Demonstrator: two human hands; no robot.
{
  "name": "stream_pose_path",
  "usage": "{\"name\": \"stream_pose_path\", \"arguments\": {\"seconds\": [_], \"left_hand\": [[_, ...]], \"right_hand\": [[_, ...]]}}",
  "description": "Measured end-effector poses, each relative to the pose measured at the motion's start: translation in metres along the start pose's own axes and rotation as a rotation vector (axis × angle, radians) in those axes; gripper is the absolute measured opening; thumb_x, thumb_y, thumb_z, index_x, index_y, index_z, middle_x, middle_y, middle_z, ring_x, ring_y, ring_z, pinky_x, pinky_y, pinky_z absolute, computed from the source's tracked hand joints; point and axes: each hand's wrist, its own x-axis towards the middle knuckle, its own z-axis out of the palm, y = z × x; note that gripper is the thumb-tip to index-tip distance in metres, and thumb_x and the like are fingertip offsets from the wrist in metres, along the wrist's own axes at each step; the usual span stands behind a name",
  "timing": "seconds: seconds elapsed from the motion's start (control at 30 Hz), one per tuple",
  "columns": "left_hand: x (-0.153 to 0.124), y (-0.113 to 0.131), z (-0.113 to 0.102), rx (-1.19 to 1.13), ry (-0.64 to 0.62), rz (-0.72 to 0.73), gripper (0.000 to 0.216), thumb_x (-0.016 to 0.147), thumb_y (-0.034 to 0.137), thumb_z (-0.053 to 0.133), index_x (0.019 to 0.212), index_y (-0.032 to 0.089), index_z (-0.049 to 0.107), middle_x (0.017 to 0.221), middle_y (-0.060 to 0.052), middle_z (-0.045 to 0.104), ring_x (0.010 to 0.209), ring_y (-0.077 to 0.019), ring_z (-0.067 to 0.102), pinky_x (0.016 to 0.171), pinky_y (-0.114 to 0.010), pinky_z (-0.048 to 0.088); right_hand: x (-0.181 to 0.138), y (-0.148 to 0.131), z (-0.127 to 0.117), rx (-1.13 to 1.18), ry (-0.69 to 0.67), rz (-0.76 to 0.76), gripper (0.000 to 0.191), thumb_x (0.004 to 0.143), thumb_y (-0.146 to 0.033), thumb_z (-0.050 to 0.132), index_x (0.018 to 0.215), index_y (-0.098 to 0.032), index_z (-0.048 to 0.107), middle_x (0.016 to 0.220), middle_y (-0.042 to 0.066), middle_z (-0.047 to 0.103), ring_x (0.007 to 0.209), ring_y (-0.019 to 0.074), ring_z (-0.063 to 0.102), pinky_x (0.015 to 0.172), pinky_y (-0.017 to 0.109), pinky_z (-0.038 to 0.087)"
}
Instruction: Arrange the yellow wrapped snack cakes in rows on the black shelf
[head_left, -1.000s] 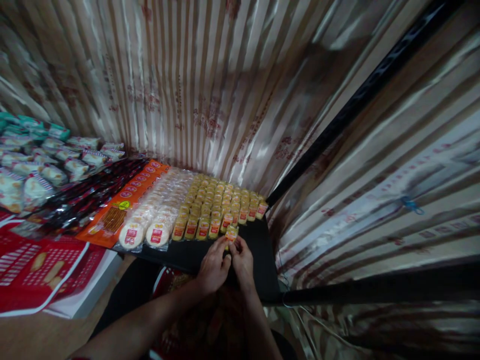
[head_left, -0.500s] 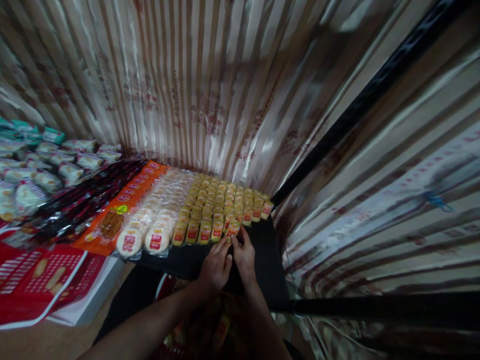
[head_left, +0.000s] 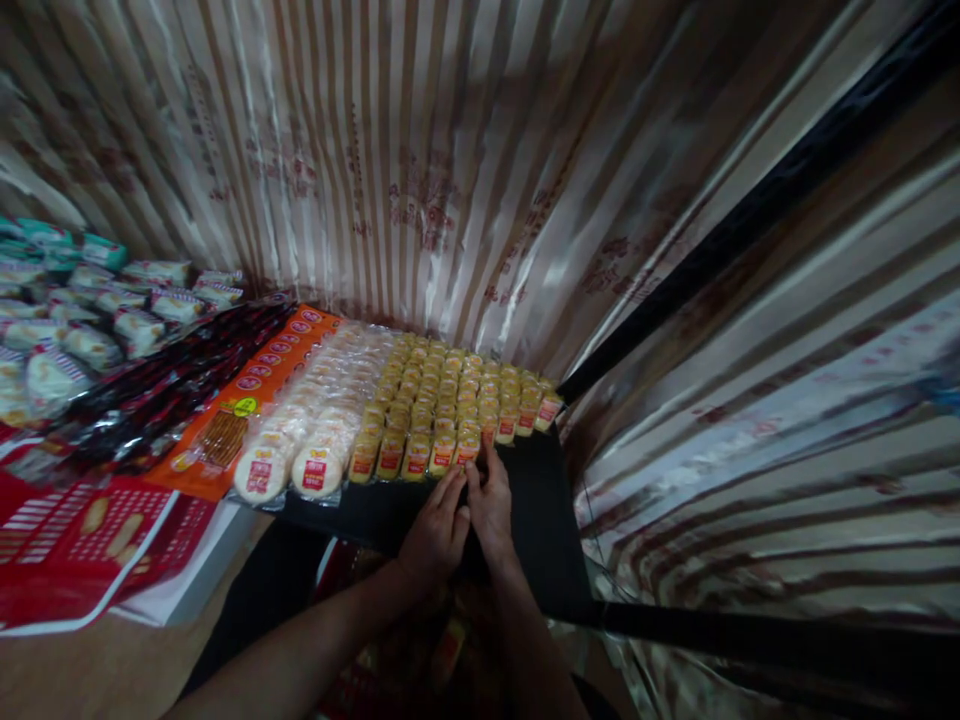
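Observation:
Small yellow snack packets [head_left: 416, 455] with red and white labels stand in close rows on a black tabletop [head_left: 536, 510]. My left hand [head_left: 436, 528] reaches to the front of these rows, its fingertips together at the lower edge of one front packet [head_left: 466, 447]. At that packet's lower right corner is my right hand [head_left: 491, 508], with thumb and forefinger closed around the edge. Both hands almost meet. The fingers partly cover the packet's bottom.
Round white crackers [head_left: 319, 470] in clear wrap lie left of the packets, then an orange snack bag [head_left: 214, 445], dark shiny sticks [head_left: 172, 385] and white packets [head_left: 90, 345]. A red basket [head_left: 82, 550] is at lower left. A black pole [head_left: 675, 280] slants before the striped curtain [head_left: 420, 150].
The packet at my fingertips has gone from slightly tilted in front of its row to upright in line with its neighbours. My hands stay close together there; the view has shifted slightly.

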Motion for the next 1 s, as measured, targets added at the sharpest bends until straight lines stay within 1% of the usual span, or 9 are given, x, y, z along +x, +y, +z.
{"name": "stream_pose_path", "arguments": {"seconds": [0.07, 0.13, 0.27, 0.4, 0.5, 0.6, 0.73, 0.9, 1.0], "left_hand": [[0.0, -0.001, 0.0, 0.002, -0.007, -0.01, 0.048, 0.093, 0.022, 0.029, 0.138, 0.007, 0.035, 0.145, -0.015, 0.034, 0.136, -0.0218, 0.027, 0.114, -0.043, 0.026], [0.0, -0.002, 0.001, 0.015, -0.01, -0.014, 0.048, 0.093, 0.022, 0.029, 0.138, 0.008, 0.034, 0.145, -0.015, 0.035, 0.136, -0.0212, 0.028, 0.114, -0.044, 0.026], [0.0, -0.002, 0.003, 0.039, -0.018, -0.015, 0.048, 0.093, 0.022, 0.028, 0.139, 0.007, 0.032, 0.145, -0.015, 0.034, 0.136, -0.0202, 0.028, 0.113, -0.044, 0.027], [0.0, 0.0, 0.004, 0.062, -0.004, 0.01, 0.048, 0.094, 0.023, 0.027, 0.139, 0.005, 0.033, 0.144, -0.018, 0.036, 0.135, -0.0216, 0.03, 0.112, -0.044, 0.03], [-0.002, -0.001, 0.004, 0.085, 0.024, 0.047, 0.047, 0.095, 0.022, 0.026, 0.137, 0.004, 0.035, 0.142, -0.019, 0.038, 0.135, -0.0224, 0.031, 0.111, -0.044, 0.031], [-0.005, -0.005, 0.006, 0.109, 0.044, 0.099, 0.046, 0.095, 0.021, 0.024, 0.134, 0.002, 0.037, 0.138, -0.021, 0.042, 0.132, -0.0233, 0.035, 0.109, -0.044, 0.034], [-0.006, -0.011, 0.009, 0.139, 0.097, 0.185, 0.043, 0.094, 0.021, 0.026, 0.131, 0.003, 0.04, 0.132, -0.021, 0.049, 0.128, -0.0245, 0.041, 0.105, -0.046, 0.039], [-0.012, -0.002, 0.002, 0.18, 0.129, 0.263, 0.042, 0.089, 0.014, 0.028, 0.127, 0.009, 0.044, 0.125, -0.017, 0.054, 0.121, -0.022, 0.047, 0.101, -0.042, 0.043], [-0.033, 0.006, -0.007, 0.175, 0.065, 0.288, 0.04, 0.085, 0.012, 0.031, 0.119, 0.012, 0.052, 0.115, -0.014, 0.058, 0.111, -0.0208, 0.053, 0.096, -0.037, 0.047]], "right_hand": [[-0.003, 0.0, 0.003, 0.042, 0.054, 0.032, 0.049, 0.08, -0.041, 0.047, 0.122, -0.017, 0.052, 0.121, 0.012, 0.058, 0.111, 0.0225, 0.052, 0.095, 0.038, 0.042], [-0.005, -0.001, 0.004, 0.087, 0.07, 0.069, 0.044, 0.079, -0.041, 0.049, 0.116, -0.018, 0.054, 0.114, 0.01, 0.061, 0.102, 0.0207, 0.057, 0.087, 0.036, 0.047], [-0.004, -0.003, 0.003, 0.179, 0.007, 0.094, 0.035, 0.079, -0.04, 0.052, 0.106, -0.019, 0.053, 0.104, 0.007, 0.063, 0.089, 0.0177, 0.061, 0.08, 0.033, 0.05], [-0.003, -0.007, -0.001, 0.215, -0.053, 0.102, 0.035, 0.079, -0.039, 0.052, 0.108, -0.019, 0.052, 0.102, 0.007, 0.063, 0.083, 0.0165, 0.062, 0.079, 0.033, 0.05], [-0.004, -0.005, -0.002, 0.213, -0.031, 0.056, 0.041, 0.079, -0.037, 0.05, 0.116, -0.019, 0.052, 0.112, 0.009, 0.062, 0.091, 0.0176, 0.061, 0.084, 0.033, 0.049], [-0.006, -0.003, -0.002, 0.146, 0.014, 0.025, 0.05, 0.078, -0.038, 0.05, 0.124, -0.019, 0.051, 0.122, 0.011, 0.057, 0.104, 0.0201, 0.056, 0.089, 0.034, 0.047], [-0.008, -0.005, -0.006, 0.044, 0.015, 0.033, 0.052, 0.076, -0.042, 0.049, 0.121, -0.016, 0.057, 0.123, 0.013, 0.056, 0.113, 0.0236, 0.051, 0.094, 0.037, 0.043], [-0.011, -0.018, -0.017, 0.07, -0.021, 0.01, 0.055, 0.077, -0.038, 0.048, 0.128, -0.017, 0.051, 0.124, 0.013, 0.056, 0.112, 0.0225, 0.052, 0.091, 0.035, 0.045], [-0.024, -0.029, -0.025, 0.133, 0.073, 0.052, 0.054, 0.079, -0.04, 0.049, 0.126, -0.014, 0.05, 0.12, 0.015, 0.058, 0.106, 0.0219, 0.056, 0.085, 0.034, 0.046]]}}
